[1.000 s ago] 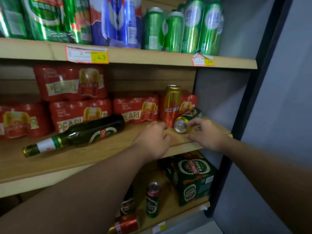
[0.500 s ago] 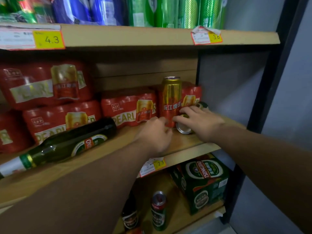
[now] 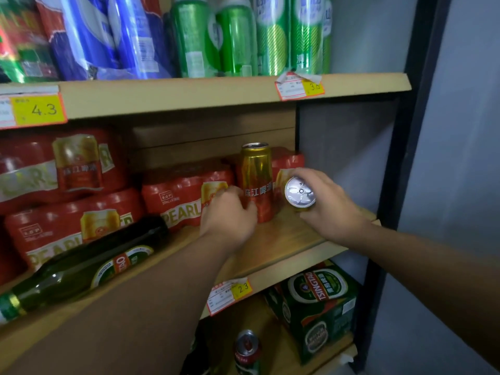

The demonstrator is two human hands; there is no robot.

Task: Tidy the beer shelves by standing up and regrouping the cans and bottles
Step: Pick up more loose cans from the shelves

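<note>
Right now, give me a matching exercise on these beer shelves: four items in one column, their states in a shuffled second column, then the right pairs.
Items
1. gold and red can
2. small can
3. green bottle
4. green carton

States
A. lying on its side on the middle shelf
B. sitting on the bottom shelf
C. standing upright, left hand against its base
D. gripped in the right hand, its silver end facing the camera

Pairs: 1-C, 2-D, 3-A, 4-B

Single head view, close, facing forward and slightly down at middle shelf [image 3: 284,239], near right end
</note>
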